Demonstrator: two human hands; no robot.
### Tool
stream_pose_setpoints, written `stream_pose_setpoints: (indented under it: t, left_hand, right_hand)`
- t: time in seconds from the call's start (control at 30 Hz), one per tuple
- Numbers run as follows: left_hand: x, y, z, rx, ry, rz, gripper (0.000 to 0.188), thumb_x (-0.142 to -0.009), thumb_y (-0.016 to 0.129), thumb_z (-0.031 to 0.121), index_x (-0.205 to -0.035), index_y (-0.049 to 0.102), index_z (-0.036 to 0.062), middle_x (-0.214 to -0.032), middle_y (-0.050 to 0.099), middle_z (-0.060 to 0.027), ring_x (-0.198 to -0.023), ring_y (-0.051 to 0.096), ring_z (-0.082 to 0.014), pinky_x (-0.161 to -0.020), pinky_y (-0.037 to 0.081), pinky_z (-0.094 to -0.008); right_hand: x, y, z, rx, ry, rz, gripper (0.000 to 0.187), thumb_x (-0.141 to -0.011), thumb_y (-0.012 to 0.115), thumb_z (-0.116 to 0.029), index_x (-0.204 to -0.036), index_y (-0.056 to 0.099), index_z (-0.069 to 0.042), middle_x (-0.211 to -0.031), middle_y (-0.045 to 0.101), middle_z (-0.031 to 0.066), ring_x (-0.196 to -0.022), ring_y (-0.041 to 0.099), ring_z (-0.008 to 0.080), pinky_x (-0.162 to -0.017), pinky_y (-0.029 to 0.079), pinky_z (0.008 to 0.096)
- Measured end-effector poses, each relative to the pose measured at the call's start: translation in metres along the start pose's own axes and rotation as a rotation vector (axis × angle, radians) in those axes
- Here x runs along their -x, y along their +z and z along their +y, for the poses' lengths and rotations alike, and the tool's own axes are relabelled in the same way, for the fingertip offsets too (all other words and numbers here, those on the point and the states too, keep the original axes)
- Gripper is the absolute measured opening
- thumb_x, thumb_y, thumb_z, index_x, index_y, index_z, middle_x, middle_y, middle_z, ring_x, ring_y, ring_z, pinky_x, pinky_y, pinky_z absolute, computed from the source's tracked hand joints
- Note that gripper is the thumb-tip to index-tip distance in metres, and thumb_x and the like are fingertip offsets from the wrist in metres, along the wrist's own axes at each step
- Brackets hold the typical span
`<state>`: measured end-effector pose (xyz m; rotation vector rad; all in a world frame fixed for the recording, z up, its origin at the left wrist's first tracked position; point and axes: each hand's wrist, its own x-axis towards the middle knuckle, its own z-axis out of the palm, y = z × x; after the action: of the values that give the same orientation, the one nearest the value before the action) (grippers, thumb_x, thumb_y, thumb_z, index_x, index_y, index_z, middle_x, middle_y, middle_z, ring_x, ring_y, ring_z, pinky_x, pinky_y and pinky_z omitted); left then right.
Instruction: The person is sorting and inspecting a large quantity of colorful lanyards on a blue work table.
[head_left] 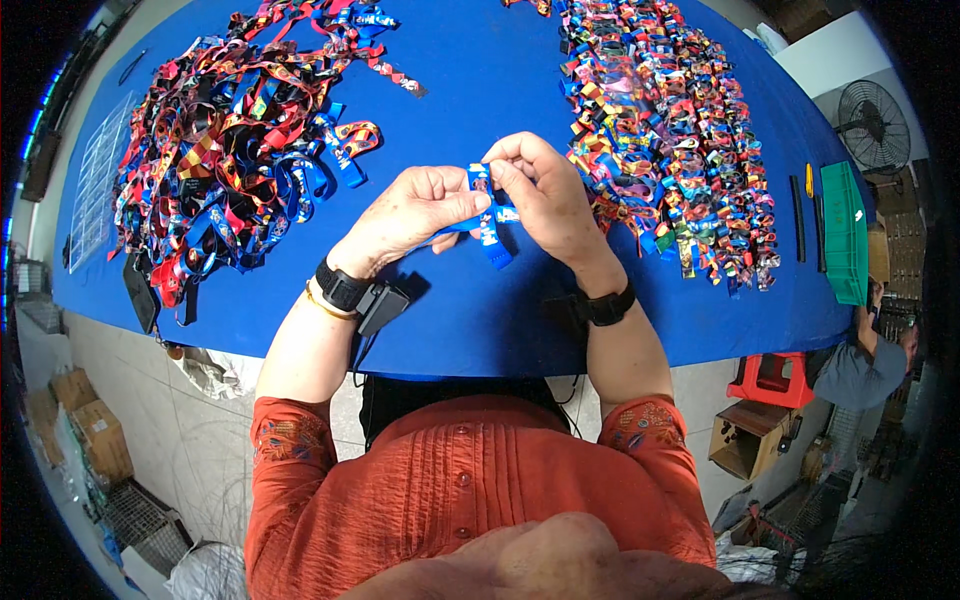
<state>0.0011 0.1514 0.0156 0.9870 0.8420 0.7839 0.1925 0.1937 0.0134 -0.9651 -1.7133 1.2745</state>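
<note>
Over the middle of the blue table (470, 320), both hands meet on one blue printed ribbon strap (489, 235). My left hand (425, 205) pinches it between thumb and fingers. My right hand (540, 195) grips its upper end, thumb and forefinger pressed together. The strap's loose end hangs below the fingers. To the left lies a tangled heap of printed straps (230, 150), mostly red, blue and black. On the right, many small folded straps (650, 130) lie in close rows. Each wrist wears a black band.
A green plastic tray (845, 235) stands at the table's right edge, beside dark rods (797, 218). A clear divided rack (100, 185) lies far left. Beyond the right edge are a black fan (872, 125), a red stool (772, 380) and another person's arm (862, 370).
</note>
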Motion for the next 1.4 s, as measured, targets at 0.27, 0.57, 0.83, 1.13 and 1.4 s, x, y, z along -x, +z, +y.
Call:
stream_pose_setpoints:
  t: [0.27, 0.57, 0.83, 1.13, 1.4]
  left_hand:
    - [0.002, -0.004, 0.008, -0.052, 0.139, 0.152, 0.014, -0.094, 0.066, 0.018, -0.092, 0.063, 0.0041, -0.072, 0.06, 0.0009, -0.049, 0.048, -0.0044, -0.044, 0.037, -0.0194]
    - [0.0, -0.009, 0.008, 0.058, 0.194, 0.135, 0.015, -0.095, 0.064, 0.017, -0.094, 0.064, 0.0025, -0.078, 0.064, -0.0022, -0.054, 0.051, -0.0054, -0.045, 0.04, -0.0192]
    - [-0.004, -0.011, 0.002, 0.038, 0.218, 0.136, 0.009, -0.093, 0.066, 0.012, -0.09, 0.064, 0.004, -0.076, 0.063, -0.0009, -0.053, 0.051, -0.0047, -0.044, 0.039, -0.0193]
    - [-0.004, -0.005, -0.001, -0.003, 0.212, 0.181, 0.006, -0.092, 0.067, 0.008, -0.091, 0.062, 0.0054, -0.075, 0.063, -0.0004, -0.054, 0.051, -0.0039, -0.045, 0.04, -0.0185]
    - [-0.004, -0.003, -0.001, 0.043, 0.218, 0.216, 0.007, -0.092, 0.067, 0.008, -0.092, 0.061, 0.0047, -0.077, 0.063, -0.0007, -0.055, 0.052, -0.0049, -0.045, 0.04, -0.0191]
  right_hand:
    - [-0.002, -0.007, -0.007, -0.166, 0.038, 0.009, 0.013, -0.097, 0.058, -0.012, -0.102, 0.059, 0.0, -0.091, 0.063, 0.0037, -0.085, 0.059, 0.0067, -0.074, 0.049, 0.0227]
    - [-0.001, -0.006, -0.004, -0.235, 0.145, -0.092, 0.012, -0.094, 0.062, -0.009, -0.102, 0.059, -0.001, -0.084, 0.064, 0.0027, -0.075, 0.06, 0.0056, -0.064, 0.048, 0.0192]
    - [0.0, 0.005, 0.006, -0.239, 0.169, 0.019, 0.013, -0.094, 0.06, -0.012, -0.098, 0.057, -0.001, -0.079, 0.062, 0.0023, -0.07, 0.057, 0.0068, -0.061, 0.047, 0.0223]
    - [0.002, 0.007, 0.005, -0.023, 0.139, 0.009, 0.014, -0.1, 0.054, -0.014, -0.107, 0.051, -0.003, -0.077, 0.055, -0.0008, -0.068, 0.05, 0.0035, -0.059, 0.042, 0.0203]
    - [0.0, 0.007, 0.004, -0.062, 0.092, 0.052, 0.016, -0.098, 0.057, -0.014, -0.106, 0.055, -0.001, -0.083, 0.062, 0.0011, -0.075, 0.058, 0.0056, -0.065, 0.047, 0.0198]
